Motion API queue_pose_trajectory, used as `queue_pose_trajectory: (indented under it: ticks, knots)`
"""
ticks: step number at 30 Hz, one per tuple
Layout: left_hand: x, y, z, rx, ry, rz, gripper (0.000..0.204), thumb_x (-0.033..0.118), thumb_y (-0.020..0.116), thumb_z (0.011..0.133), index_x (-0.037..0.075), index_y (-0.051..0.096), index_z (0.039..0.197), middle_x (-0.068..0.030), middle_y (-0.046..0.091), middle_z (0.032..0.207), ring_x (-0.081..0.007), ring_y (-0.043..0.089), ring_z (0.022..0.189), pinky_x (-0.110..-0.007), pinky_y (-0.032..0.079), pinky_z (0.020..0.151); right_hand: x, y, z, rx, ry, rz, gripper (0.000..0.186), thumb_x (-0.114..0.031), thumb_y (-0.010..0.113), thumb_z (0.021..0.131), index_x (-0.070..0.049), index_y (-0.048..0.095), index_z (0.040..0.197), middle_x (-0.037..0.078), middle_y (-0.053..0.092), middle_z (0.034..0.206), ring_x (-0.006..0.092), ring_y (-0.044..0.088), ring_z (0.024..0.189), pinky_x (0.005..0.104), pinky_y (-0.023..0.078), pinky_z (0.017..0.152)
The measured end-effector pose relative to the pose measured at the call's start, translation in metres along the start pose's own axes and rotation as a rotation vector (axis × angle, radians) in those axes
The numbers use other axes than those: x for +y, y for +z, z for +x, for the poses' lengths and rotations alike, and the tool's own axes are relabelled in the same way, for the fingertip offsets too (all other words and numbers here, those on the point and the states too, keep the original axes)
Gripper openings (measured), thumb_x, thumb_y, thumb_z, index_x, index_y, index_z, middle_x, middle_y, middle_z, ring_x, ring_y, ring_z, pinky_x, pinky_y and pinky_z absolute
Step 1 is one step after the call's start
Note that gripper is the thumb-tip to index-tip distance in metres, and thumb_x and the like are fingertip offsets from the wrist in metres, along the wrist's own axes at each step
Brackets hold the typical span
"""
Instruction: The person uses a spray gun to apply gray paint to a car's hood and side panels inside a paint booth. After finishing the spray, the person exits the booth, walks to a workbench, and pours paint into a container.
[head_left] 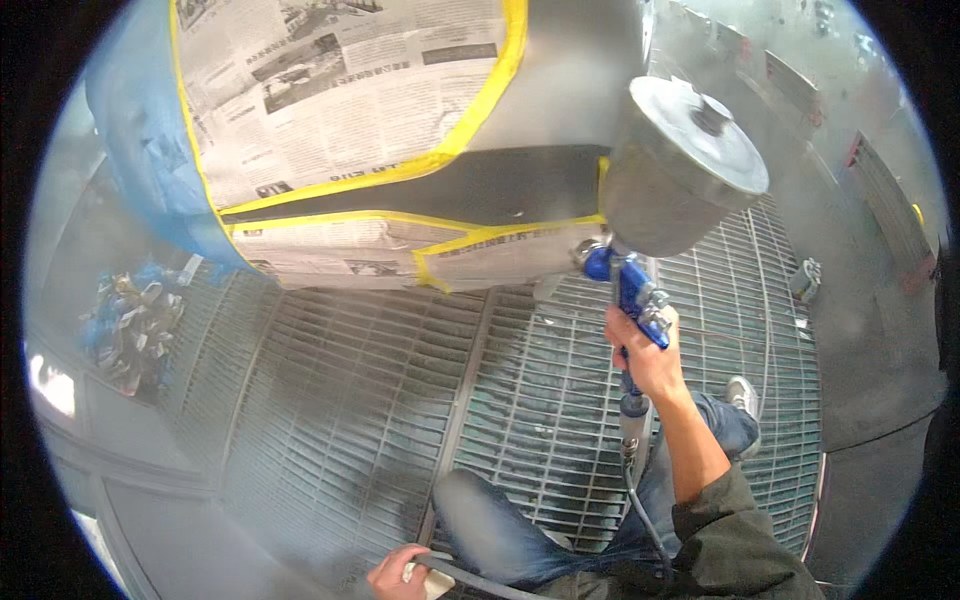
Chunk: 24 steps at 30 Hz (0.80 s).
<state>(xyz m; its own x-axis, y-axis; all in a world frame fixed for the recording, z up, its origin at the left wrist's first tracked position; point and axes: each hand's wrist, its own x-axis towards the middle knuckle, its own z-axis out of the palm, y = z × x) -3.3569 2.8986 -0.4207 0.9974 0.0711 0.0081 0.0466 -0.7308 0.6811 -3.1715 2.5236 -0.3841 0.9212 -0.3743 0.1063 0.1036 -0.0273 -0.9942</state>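
Grating (375, 345) makes the floor, with a grey panel (575, 70) above it masked in newspaper (350, 110) and yellow tape (483, 108). My right grip (648, 350) is wrapped around the blue spray gun (632, 285), its cup (665, 190) near the panel's right end. My left grip (397, 573), low down, is curled on the hose (470, 577).

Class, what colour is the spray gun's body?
The spray gun's body is blue, best seen in the head view.

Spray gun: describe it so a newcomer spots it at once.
Find the big newspaper sheet at the top. To its lower right, the right hand grips the spray gun. Only it pairs a blue body with a large grey cup.
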Motion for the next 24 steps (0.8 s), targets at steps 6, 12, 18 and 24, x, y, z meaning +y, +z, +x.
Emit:
queue_pose_trajectory:
  ticks: [6,12,18,24]
  knots:
    - [-0.006,0.000,-0.005,0.070,-0.007,-0.090,0.026,0.002,0.067,0.078,0.010,0.073,0.102,-0.0151,0.071,0.092,-0.0325,0.067,0.086,-0.040,0.052,0.078,-0.036,0.068,0.005,-0.313,-0.046,0.034,0.044,-0.012,0.068,0.091,-0.001,0.056,0.132,0.002,0.060,0.092,0.0086,0.051,0.081,0.0243,0.046,0.075]
    - [0.008,0.004,-0.004,0.097,0.024,-0.008,0.024,0.004,0.070,0.078,0.011,0.074,0.101,-0.0144,0.072,0.089,-0.0313,0.068,0.082,-0.039,0.053,0.076,-0.055,0.068,0.027,-0.506,0.005,0.191,0.010,-0.012,0.067,0.090,-0.005,0.060,0.091,-0.005,0.054,0.073,0.0035,0.047,0.063,0.0228,0.041,0.055]
    - [-0.003,0.028,0.007,0.093,0.055,-0.069,0.022,0.009,0.070,0.081,0.010,0.074,0.103,-0.0147,0.072,0.087,-0.0314,0.069,0.081,-0.039,0.053,0.074,-0.054,-0.009,0.024,-0.260,-0.015,0.212,0.009,-0.013,0.065,0.091,-0.006,0.061,0.086,-0.005,0.052,0.066,0.0045,0.047,0.053,0.0208,0.038,0.044]
    - [0.011,0.039,0.026,-0.049,-0.006,0.021,0.021,0.007,0.069,0.082,0.008,0.074,0.103,-0.0128,0.073,0.096,-0.0289,0.069,0.089,-0.039,0.053,0.079,-0.046,-0.082,0.052,-0.019,0.022,0.091,0.018,-0.013,0.064,0.089,-0.006,0.057,0.074,0.000,0.051,0.061,0.0082,0.047,0.050,0.0253,0.040,0.042]
